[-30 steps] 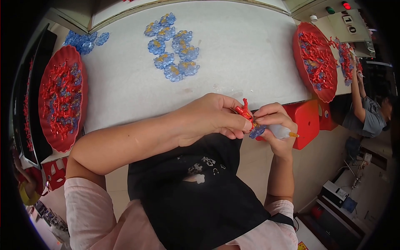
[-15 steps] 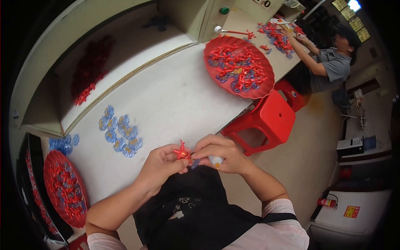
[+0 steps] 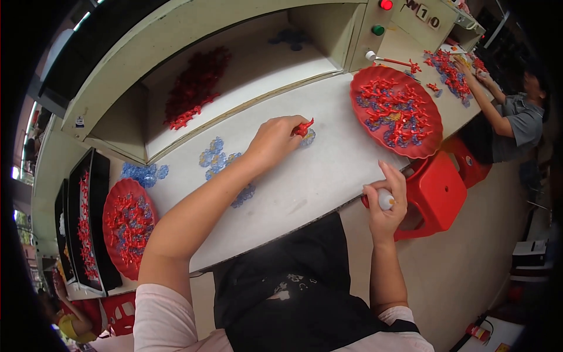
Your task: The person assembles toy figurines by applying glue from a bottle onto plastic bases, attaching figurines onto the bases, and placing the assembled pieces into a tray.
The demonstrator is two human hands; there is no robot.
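Observation:
My left hand [image 3: 277, 136] reaches out over the white table [image 3: 328, 176] and pinches a small red plastic piece joined to a blue translucent piece [image 3: 305, 132], just above the tabletop. My right hand [image 3: 384, 199] stays at the table's near edge, closed around a small white bottle with a red base [image 3: 384, 200]. A cluster of blue translucent flower-shaped pieces [image 3: 223, 167] lies on the table to the left of my left hand.
A round red tray [image 3: 394, 117] of red and blue pieces sits to the right, another [image 3: 128, 226] at the left. A recessed shelf holds a heap of red pieces [image 3: 193, 88]. A red stool [image 3: 440, 190] stands below. A co-worker [image 3: 516, 117] sits at far right.
My hands were together near my chest, working on the red and blue piece. Now my left hand has carried it out over the table while my right hand stays back holding the bottle.

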